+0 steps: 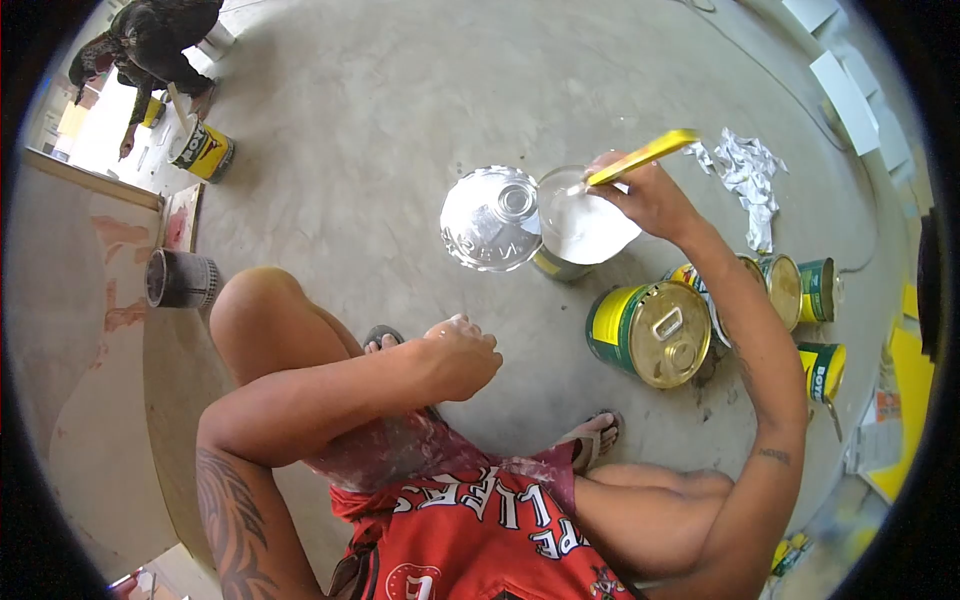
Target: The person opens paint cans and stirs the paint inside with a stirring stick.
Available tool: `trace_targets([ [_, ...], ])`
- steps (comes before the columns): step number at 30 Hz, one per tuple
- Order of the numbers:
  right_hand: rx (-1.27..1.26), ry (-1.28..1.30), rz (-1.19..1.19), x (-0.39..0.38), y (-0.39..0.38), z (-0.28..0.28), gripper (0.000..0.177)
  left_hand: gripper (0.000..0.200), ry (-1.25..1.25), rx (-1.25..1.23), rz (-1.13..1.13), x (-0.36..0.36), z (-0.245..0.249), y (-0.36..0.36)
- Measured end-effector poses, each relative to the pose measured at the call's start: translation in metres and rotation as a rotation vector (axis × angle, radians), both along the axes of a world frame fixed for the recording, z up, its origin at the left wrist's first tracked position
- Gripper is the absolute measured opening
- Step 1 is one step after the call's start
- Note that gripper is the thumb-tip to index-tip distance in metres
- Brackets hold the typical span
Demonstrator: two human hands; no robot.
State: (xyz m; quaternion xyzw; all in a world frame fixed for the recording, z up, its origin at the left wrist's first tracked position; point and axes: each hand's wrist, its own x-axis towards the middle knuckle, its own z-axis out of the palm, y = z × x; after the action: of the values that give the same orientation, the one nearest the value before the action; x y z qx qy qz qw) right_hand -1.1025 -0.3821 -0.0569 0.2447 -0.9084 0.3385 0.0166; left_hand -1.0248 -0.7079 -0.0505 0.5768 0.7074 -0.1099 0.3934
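My right hand (pixel 648 200) is closed around the yellow handle of a paintbrush (pixel 645 156), slanting over an open paint can (pixel 563 268). White paint (pixel 588 232) shows inside the can, and the brush's lower end is at its far rim. Against the can's left edge is a silver lid (pixel 485 225) with a round spout and raised letters. My left hand (pixel 462 358) hovers nearer my body, in front of the lid. Its fingers are curled into a fist with white smears on them; the inside of the palm is hidden.
A closed green-and-yellow can (pixel 610 325) stands right of my feet, with several more cans (pixel 816 290) beyond it. Crumpled white paper (pixel 750 180) lies at right. A dark pot (pixel 180 279) and a yellow bucket (pixel 205 152) are at left, near another person (pixel 165 45) bending down.
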Motion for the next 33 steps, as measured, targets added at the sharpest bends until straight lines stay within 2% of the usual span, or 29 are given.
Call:
trace_targets([
  [1,0.001,-0.009,-0.003,0.001,0.003,-0.002,0.019,0.028,-0.009,0.001,-0.003,0.0,-0.001,0.0],
  [3,-0.234,-0.456,-0.076,0.005,0.0,0.007,0.019,0.029,0.02,0.006,0.001,0.001,-0.003,-0.001],
  [4,-0.297,-0.592,-0.117,0.006,0.004,0.006,0.018,0.029,0.015,0.009,0.002,0.001,-0.004,-0.001],
  [5,-0.293,-0.596,-0.117,0.004,0.005,0.011,0.018,0.028,0.006,0.012,0.009,0.001,-0.004,-0.002],
  [7,0.07,-0.609,-0.154,-0.001,0.01,0.028,0.018,0.028,-0.006,0.016,0.019,0.0,-0.004,-0.002],
  [8,0.14,-0.569,-0.202,0.0,0.005,0.037,0.021,0.028,-0.008,0.001,0.011,0.0,-0.003,-0.001],
  [9,0.142,-0.571,-0.202,-0.001,0.006,0.031,0.021,0.027,-0.009,-0.015,0.002,-0.001,-0.003,-0.001],
  [11,0.097,-0.197,-0.103,-0.003,0.007,0.014,0.022,0.027,-0.007,-0.01,-0.001,-0.001,-0.003,0.0],
  [12,0.096,-0.2,-0.104,-0.002,0.004,0.008,0.022,0.026,-0.005,-0.005,-0.002,-0.001,-0.003,-0.001],
  [14,-0.226,-0.152,-0.043,0.002,-0.004,-0.001,0.02,0.026,0.002,0.004,0.003,0.0,-0.004,-0.001],
  [15,-0.226,-0.156,-0.042,0.004,-0.002,-0.001,0.02,0.026,0.011,0.013,0.01,0.001,-0.004,-0.002],
  [17,-0.172,-0.557,-0.135,0.007,0.001,0.005,0.018,0.026,0.008,0.026,0.017,0.001,-0.002,-0.002],
  [18,-0.172,-0.559,-0.134,0.006,0.001,0.012,0.018,0.025,0.012,0.04,0.022,0.001,-0.001,-0.003],
  [20,0.187,-0.552,-0.136,0.002,0.001,0.028,0.015,0.025,0.007,0.03,0.021,0.001,-0.003,-0.003],
  [21,0.188,-0.552,-0.134,0.001,0.001,0.026,0.015,0.024,0.004,0.022,0.02,0.0,-0.003,-0.003],
  [23,0.158,-0.322,-0.155,-0.002,0.002,0.014,0.018,0.024,0.008,0.043,0.0,0.0,-0.011,-0.004],
  [24,0.155,-0.309,-0.153,-0.002,0.002,0.004,0.018,0.024,0.016,0.062,-0.023,0.0,-0.011,-0.006],
  [26,-0.181,-0.016,0.096,-0.003,0.003,-0.017,0.022,0.025,0.04,0.031,-0.023,0.004,-0.002,-0.002],
  [27,-0.128,-0.039,0.114,-0.001,0.0,-0.014,0.024,0.026,0.054,0.006,-0.024,0.003,0.003,0.001],
  [29,-0.189,-0.326,0.142,0.001,0.005,-0.011,0.018,0.028,0.047,0.01,-0.019,0.004,-0.001,0.001],
  [30,-0.067,-0.523,0.053,0.004,0.004,0.005,0.017,0.028,0.089,0.024,-0.004,0.0,-0.002,0.002],
  [31,-0.071,-0.574,0.034,0.007,0.003,0.012,0.017,0.026,0.036,0.021,-0.008,0.0,-0.003,0.001],
  [33,0.127,-0.527,-0.004,0.001,0.009,0.018,0.016,0.024,-0.006,0.024,-0.004,-0.001,-0.005,0.001],
])
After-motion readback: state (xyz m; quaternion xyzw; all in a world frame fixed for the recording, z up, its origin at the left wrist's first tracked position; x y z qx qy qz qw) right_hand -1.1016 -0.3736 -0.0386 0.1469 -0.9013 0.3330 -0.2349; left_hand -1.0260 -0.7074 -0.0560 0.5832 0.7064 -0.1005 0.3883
